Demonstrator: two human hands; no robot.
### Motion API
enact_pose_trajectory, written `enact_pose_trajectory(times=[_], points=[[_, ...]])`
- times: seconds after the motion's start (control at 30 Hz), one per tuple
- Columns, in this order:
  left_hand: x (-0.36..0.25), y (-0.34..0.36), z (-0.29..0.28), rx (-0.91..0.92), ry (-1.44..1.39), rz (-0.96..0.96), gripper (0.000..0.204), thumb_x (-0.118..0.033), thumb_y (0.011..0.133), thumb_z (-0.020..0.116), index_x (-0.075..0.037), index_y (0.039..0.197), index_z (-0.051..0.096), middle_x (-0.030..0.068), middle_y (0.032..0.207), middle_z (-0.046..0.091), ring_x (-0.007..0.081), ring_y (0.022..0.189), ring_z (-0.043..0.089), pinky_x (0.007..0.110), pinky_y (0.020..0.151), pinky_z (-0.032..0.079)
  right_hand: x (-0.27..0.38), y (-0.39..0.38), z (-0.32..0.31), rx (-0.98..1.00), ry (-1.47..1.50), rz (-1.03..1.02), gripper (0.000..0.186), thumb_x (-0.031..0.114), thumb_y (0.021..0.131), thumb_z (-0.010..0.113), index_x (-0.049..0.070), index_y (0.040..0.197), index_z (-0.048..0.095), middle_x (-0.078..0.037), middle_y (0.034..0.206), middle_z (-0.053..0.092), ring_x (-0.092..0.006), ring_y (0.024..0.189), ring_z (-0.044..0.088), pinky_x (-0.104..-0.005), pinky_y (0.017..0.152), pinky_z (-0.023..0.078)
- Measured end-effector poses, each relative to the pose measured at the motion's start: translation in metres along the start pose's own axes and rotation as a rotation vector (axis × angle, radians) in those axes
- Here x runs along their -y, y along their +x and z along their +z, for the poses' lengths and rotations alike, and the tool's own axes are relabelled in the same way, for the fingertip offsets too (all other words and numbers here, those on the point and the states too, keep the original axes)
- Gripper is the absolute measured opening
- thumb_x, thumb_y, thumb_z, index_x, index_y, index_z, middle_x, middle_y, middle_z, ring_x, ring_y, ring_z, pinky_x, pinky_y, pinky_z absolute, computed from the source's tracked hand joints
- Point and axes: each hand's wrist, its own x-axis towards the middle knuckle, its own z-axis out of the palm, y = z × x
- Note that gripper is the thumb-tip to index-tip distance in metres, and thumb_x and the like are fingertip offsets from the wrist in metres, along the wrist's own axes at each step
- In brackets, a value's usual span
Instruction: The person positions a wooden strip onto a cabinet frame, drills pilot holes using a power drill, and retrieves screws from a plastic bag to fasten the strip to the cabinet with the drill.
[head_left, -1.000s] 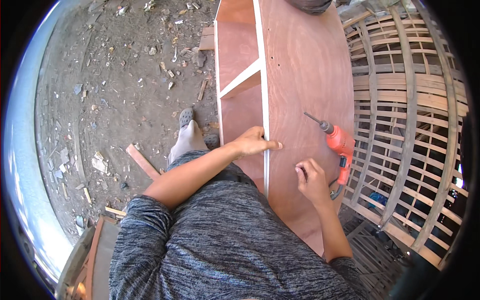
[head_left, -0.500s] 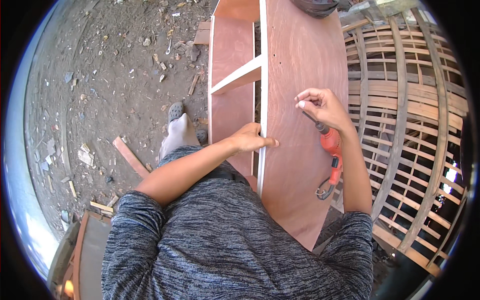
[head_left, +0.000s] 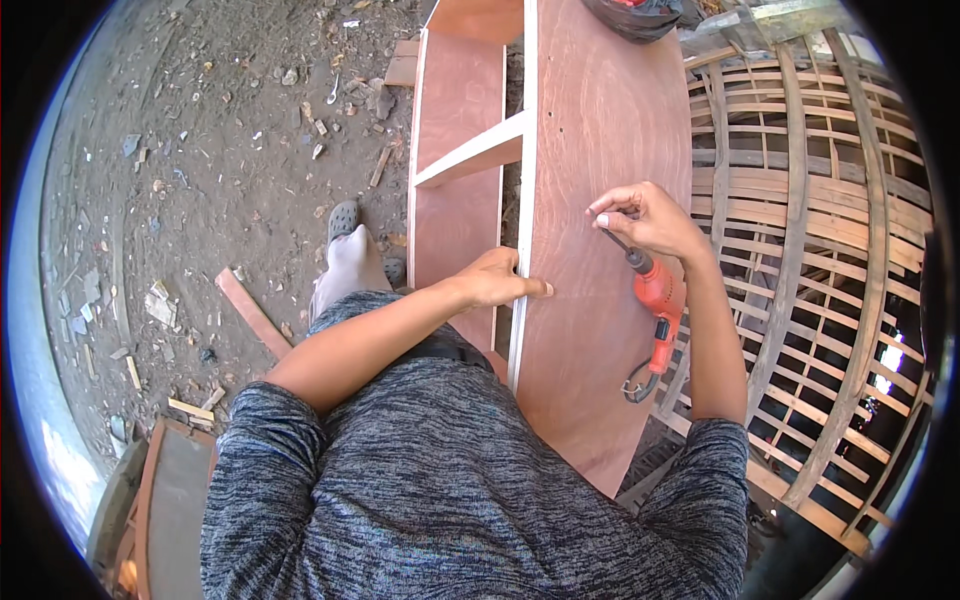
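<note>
A long plywood cabinet (head_left: 590, 330) with pale edge strips stretches away in front of me. My left hand (head_left: 495, 280) grips its near left edge, thumb on the top panel and the other fingers partly hidden over the side. Above the panel, my right hand (head_left: 648, 220) has thumb and index finger pinched together; whatever is between them is too small to make out. Just below that hand, an orange power drill (head_left: 658, 292) lies on the panel, its dark bit pointing up-left under my fingers and its black cord curling at the handle.
A dark plastic bag (head_left: 632, 18) sits at the panel's far end. Slatted bamboo framework (head_left: 800, 260) stands along the right. Open shelf compartments (head_left: 460, 235) face left. Wood scraps, including a reddish strip (head_left: 252, 312), litter the dirt ground. One grey clog (head_left: 342, 220) shows beside the cabinet.
My right hand's pinched fingertips have come slightly nearer to me over the panel. My left hand keeps its hold on the edge. The whole view has shifted a little.
</note>
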Motion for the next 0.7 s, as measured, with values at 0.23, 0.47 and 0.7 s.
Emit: enact_pose_trajectory(times=[0.23, 0.47, 0.7], points=[[0.011, 0.007, 0.002, -0.034, -0.005, 0.001, 0.053, -0.043, 0.077, 0.077, 0.002, 0.105, 0.070, 0.0126, 0.094, 0.069, 0.0206, 0.085, 0.065, 0.034, 0.078, 0.050, -0.002, 0.003, 0.000, 0.028, -0.014, -0.031, 0.020, 0.009, 0.091, 0.066, -0.004, 0.106, 0.070, -0.009, 0.091, 0.073, -0.0132, 0.087, 0.068, -0.0286, 0.081, 0.052], [0.005, 0.002, 0.000, -0.019, 0.018, -0.019, 0.054, -0.043, 0.077, 0.077, 0.002, 0.106, 0.070, 0.0138, 0.096, 0.070, 0.0216, 0.088, 0.065, 0.034, 0.080, 0.050, -0.004, 0.003, 0.003, 0.060, 0.002, -0.047, 0.021, 0.007, 0.091, 0.064, -0.003, 0.108, 0.070, -0.008, 0.090, 0.072, -0.0122, 0.086, 0.067, -0.0290, 0.079, 0.052], [0.004, 0.003, 0.000, -0.001, 0.019, -0.034, 0.061, -0.043, 0.077, 0.077, 0.004, 0.114, 0.067, 0.0187, 0.109, 0.069, 0.0260, 0.103, 0.065, 0.036, 0.090, 0.048, -0.015, 0.002, 0.002, 0.066, 0.093, -0.028, 0.021, 0.007, 0.092, 0.062, -0.003, 0.109, 0.069, -0.008, 0.092, 0.072, -0.0117, 0.089, 0.067, -0.0279, 0.080, 0.052]])
